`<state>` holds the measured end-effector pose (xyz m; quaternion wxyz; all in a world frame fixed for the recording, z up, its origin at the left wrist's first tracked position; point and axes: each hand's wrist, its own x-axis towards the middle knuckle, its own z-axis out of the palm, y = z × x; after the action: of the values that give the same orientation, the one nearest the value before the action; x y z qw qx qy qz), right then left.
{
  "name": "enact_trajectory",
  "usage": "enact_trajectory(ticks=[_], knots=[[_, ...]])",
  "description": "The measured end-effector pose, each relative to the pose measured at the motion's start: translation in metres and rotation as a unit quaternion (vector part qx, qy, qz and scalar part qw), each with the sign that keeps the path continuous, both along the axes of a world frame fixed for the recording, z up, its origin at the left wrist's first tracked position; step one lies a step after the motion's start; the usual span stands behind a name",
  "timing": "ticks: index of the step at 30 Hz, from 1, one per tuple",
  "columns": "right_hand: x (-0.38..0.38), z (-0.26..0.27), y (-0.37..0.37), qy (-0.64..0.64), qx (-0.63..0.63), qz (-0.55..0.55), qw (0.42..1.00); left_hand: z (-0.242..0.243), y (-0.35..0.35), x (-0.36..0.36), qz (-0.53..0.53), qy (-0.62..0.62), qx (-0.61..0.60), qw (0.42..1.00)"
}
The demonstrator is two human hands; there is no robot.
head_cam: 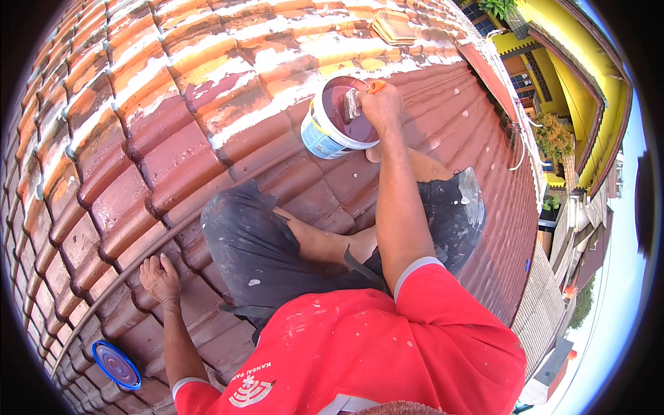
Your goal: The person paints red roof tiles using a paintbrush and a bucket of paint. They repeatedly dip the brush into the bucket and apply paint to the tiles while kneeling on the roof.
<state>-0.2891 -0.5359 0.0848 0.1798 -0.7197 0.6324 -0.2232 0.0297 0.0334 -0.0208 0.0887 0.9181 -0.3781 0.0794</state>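
Note:
My right hand (383,106) grips a paintbrush by its orange handle (375,86). The brush's paint-crusted head (353,104) is inside a white plastic paint bucket (319,122), over dark maroon paint (334,96). The bucket stands tilted on the roof tiles, in front of my bent legs, with a printed blue label on its side. My left hand (160,278) rests on the maroon roof tiles (189,311) beside a thin brown pipe or bar (119,282). Its fingers are curled and their undersides are hidden, so a grip on the bar cannot be made out.
Up the slope lie orange tiles (202,57) with white patches. A small stack of loose tiles (393,27) sits there. A blue-rimmed lid (116,364) lies at lower left. The roof's edge (534,228) runs down the right, with a yellow house (565,88) beyond.

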Motion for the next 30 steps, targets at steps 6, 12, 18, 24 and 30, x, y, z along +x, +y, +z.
enact_trajectory(ticks=[6,12,18,24,30], knots=[[-0.041,0.025,-0.01,-0.344,0.202,-0.052,0.916,-0.001,-0.001,0.0,0.004,0.0,0.011,1.0],[-0.008,0.025,-0.036,-0.554,0.234,0.038,0.798,0.005,-0.002,-0.003,0.025,0.015,0.007,1.0],[0.176,-0.042,-0.045,-0.492,0.209,0.094,0.84,0.01,-0.008,-0.005,0.033,0.023,-0.007,0.999],[0.281,-0.116,-0.063,-0.21,0.1,0.185,0.955,0.018,-0.011,-0.006,0.035,0.039,-0.004,0.999],[0.294,-0.13,-0.082,-0.034,0.042,0.291,0.955,0.019,-0.012,-0.006,0.028,0.04,-0.004,0.999]])
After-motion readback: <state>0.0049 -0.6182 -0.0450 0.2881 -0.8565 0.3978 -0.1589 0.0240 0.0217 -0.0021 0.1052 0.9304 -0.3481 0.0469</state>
